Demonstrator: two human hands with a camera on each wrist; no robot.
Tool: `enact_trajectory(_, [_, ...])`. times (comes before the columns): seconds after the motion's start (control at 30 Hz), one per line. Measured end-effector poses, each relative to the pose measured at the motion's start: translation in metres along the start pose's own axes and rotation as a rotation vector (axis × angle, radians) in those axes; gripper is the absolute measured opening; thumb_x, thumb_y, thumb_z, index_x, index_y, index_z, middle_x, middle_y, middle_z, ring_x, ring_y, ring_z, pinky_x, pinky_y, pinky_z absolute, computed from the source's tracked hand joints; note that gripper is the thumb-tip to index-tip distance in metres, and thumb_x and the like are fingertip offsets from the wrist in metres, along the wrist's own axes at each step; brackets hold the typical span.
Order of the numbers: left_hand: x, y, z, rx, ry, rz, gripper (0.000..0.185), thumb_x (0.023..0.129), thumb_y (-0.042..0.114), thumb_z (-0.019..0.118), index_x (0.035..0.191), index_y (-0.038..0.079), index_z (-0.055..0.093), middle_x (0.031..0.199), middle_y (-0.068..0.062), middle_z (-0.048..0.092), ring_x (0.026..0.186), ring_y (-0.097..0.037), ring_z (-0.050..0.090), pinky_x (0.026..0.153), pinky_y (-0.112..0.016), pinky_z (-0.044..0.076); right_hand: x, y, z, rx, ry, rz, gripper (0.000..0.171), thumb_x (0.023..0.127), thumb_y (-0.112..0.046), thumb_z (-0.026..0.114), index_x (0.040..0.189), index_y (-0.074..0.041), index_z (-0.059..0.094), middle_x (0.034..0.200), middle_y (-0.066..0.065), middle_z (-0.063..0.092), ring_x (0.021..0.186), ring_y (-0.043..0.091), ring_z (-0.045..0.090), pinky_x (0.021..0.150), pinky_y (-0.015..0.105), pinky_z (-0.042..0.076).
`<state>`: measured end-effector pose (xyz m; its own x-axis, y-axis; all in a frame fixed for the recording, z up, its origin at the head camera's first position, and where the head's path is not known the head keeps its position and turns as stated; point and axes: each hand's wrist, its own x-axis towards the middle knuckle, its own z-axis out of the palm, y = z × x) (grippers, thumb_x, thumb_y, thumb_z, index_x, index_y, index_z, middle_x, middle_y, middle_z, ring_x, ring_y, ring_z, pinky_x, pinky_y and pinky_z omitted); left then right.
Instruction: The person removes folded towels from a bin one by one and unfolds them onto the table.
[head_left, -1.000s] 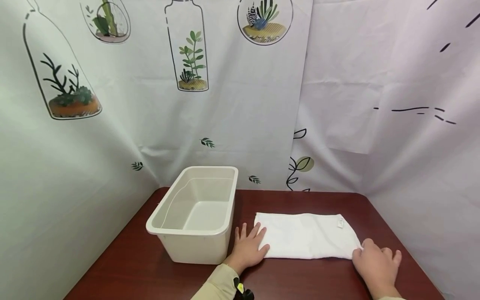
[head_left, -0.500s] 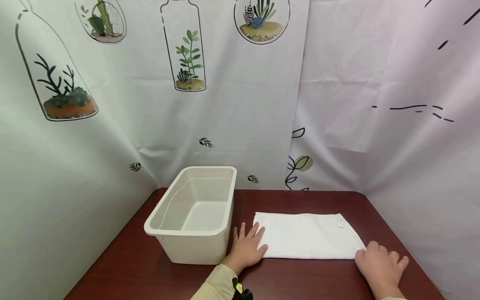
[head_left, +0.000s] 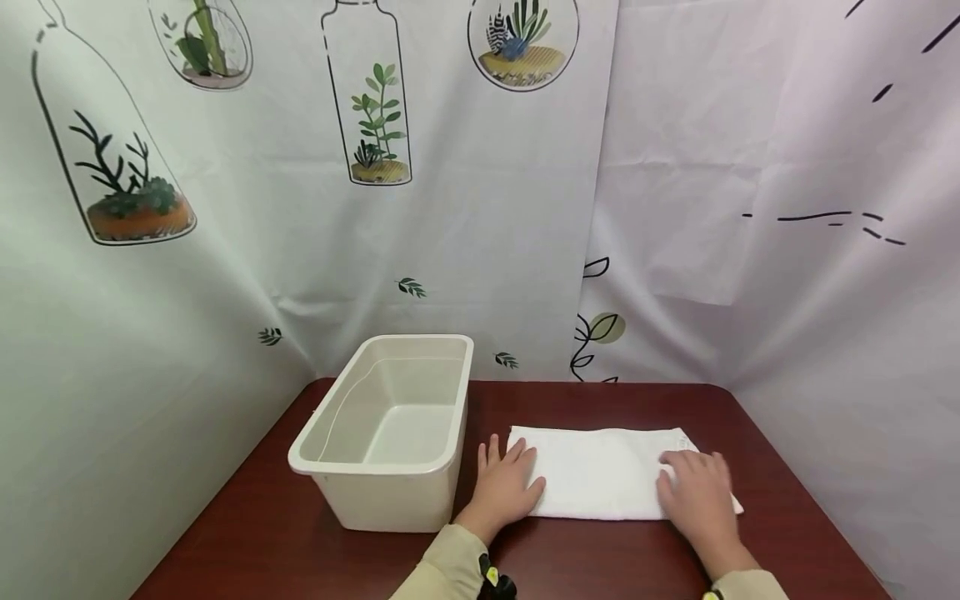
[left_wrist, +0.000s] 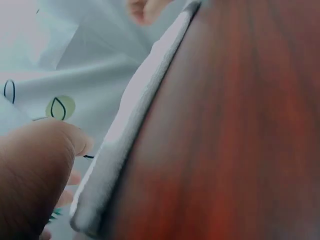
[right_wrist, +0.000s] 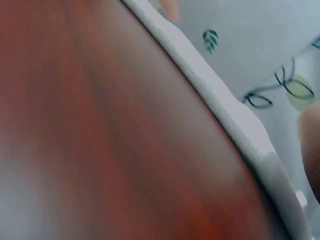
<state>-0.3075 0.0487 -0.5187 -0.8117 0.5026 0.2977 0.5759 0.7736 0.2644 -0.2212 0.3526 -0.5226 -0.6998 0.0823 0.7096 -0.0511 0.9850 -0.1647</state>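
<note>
A folded white towel (head_left: pixel 600 475) lies flat on the dark red table, its long side running left to right. At its left end my left hand (head_left: pixel 504 487) rests with fingers spread. My right hand (head_left: pixel 701 504) is over the towel's right part, fingers loosely bent and slightly blurred, covering much of the small label. Whether it presses on the cloth I cannot tell. In the left wrist view the towel (left_wrist: pixel 132 112) shows as a thick folded edge beside the left thumb (left_wrist: pixel 45 155). The right wrist view shows the same towel edge (right_wrist: pixel 215 92).
A cream plastic bin (head_left: pixel 393 479) stands left of the towel, close to the left hand, with nothing inside. Around the towel is bare wood of the table (head_left: pixel 600 558). A white printed cloth (head_left: pixel 480 208) hangs behind and along both sides.
My right hand has let go of the towel's near right corner and moved left onto the cloth. The left hand has shifted slightly right.
</note>
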Motion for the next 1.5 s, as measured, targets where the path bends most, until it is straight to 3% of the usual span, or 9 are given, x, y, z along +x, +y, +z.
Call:
enact_trajectory(0.1, [0.007, 0.005, 0.000, 0.017, -0.019, 0.015, 0.052, 0.096, 0.048, 0.056, 0.139, 0.019, 0.063, 0.149, -0.006, 0.053, 0.145, -0.050, 0.031, 0.115, -0.066, 0.020, 0.011, -0.012, 0.017, 0.030, -0.033, -0.139, 0.018, 0.078, -0.007, 0.071, 0.096, -0.005, 0.070, 0.095, 0.015, 0.070, 0.096, 0.041, 0.062, 0.098, 0.065, 0.037])
enact_trajectory(0.23, [0.013, 0.005, 0.002, 0.013, -0.079, 0.023, 0.056, 0.094, 0.054, 0.058, 0.141, 0.023, 0.061, 0.152, -0.005, 0.050, 0.144, -0.050, 0.030, 0.115, -0.067, 0.020, 0.020, -0.020, 0.030, 0.060, -0.205, -0.184, 0.026, 0.083, -0.010, 0.073, 0.109, -0.009, 0.071, 0.110, 0.011, 0.071, 0.112, 0.038, 0.060, 0.106, 0.065, 0.032])
enact_trajectory(0.4, [0.013, -0.003, 0.009, -0.047, -0.167, -0.008, 0.065, 0.091, 0.061, 0.059, 0.147, 0.028, 0.054, 0.159, -0.005, 0.040, 0.148, -0.052, 0.020, 0.115, -0.070, 0.013, 0.018, -0.014, 0.031, 0.081, -0.405, -0.105, 0.034, 0.091, -0.022, 0.070, 0.124, -0.011, 0.070, 0.130, 0.013, 0.066, 0.130, 0.046, 0.049, 0.109, 0.072, 0.021])
enact_trajectory(0.63, [0.015, -0.010, 0.012, -0.066, -0.213, -0.070, 0.080, 0.088, 0.073, 0.054, 0.154, 0.030, 0.043, 0.165, -0.001, 0.030, 0.151, -0.049, 0.010, 0.116, -0.070, 0.008, 0.015, 0.017, 0.028, 0.098, -0.531, 0.047, 0.061, 0.097, -0.059, 0.054, 0.142, -0.018, 0.059, 0.151, 0.016, 0.049, 0.140, 0.060, 0.025, 0.107, 0.079, 0.003])
enact_trajectory(0.77, [0.015, -0.011, 0.012, -0.074, -0.210, -0.088, 0.082, 0.087, 0.074, 0.053, 0.155, 0.029, 0.043, 0.165, -0.001, 0.029, 0.151, -0.049, 0.009, 0.115, -0.071, 0.006, 0.015, 0.036, 0.024, 0.074, -0.553, 0.111, 0.073, 0.097, -0.069, 0.047, 0.145, -0.015, 0.055, 0.154, 0.020, 0.043, 0.142, 0.059, 0.017, 0.106, 0.079, -0.003])
enact_trajectory(1.07, [0.022, -0.013, 0.014, -0.062, -0.144, -0.087, 0.078, 0.087, 0.070, 0.058, 0.151, 0.027, 0.050, 0.162, -0.006, 0.034, 0.150, -0.049, 0.016, 0.115, -0.071, 0.009, 0.021, 0.059, 0.016, 0.107, -0.561, 0.247, 0.080, 0.098, -0.069, 0.042, 0.149, -0.007, 0.045, 0.155, 0.032, 0.031, 0.138, 0.064, 0.011, 0.103, 0.081, -0.007])
enact_trajectory(1.2, [0.024, -0.016, 0.015, -0.074, -0.121, -0.091, 0.072, 0.087, 0.069, 0.058, 0.148, 0.029, 0.054, 0.164, -0.010, 0.031, 0.150, -0.049, 0.015, 0.114, -0.072, 0.010, 0.023, 0.064, 0.013, 0.127, -0.584, 0.324, 0.083, 0.098, -0.069, 0.041, 0.151, -0.005, 0.039, 0.153, 0.037, 0.026, 0.135, 0.068, 0.012, 0.101, 0.083, -0.001])
enact_trajectory(1.3, [0.024, -0.018, 0.016, -0.137, -0.067, -0.105, 0.061, 0.089, 0.062, 0.061, 0.141, 0.029, 0.062, 0.163, -0.016, 0.030, 0.149, -0.052, 0.015, 0.112, -0.074, 0.011, 0.024, 0.064, 0.012, 0.119, -0.560, 0.347, 0.078, 0.100, -0.064, 0.043, 0.150, -0.004, 0.040, 0.150, 0.038, 0.030, 0.130, 0.067, 0.021, 0.101, 0.082, 0.007])
enact_trajectory(1.5, [0.028, -0.020, 0.015, -0.236, -0.002, -0.156, 0.041, 0.094, 0.045, 0.066, 0.131, 0.027, 0.070, 0.157, -0.020, 0.039, 0.147, -0.054, 0.020, 0.111, -0.076, 0.010, 0.033, 0.064, 0.012, 0.121, -0.538, 0.387, 0.076, 0.100, -0.051, 0.053, 0.149, 0.004, 0.037, 0.142, 0.041, 0.034, 0.122, 0.067, 0.028, 0.100, 0.077, 0.018])
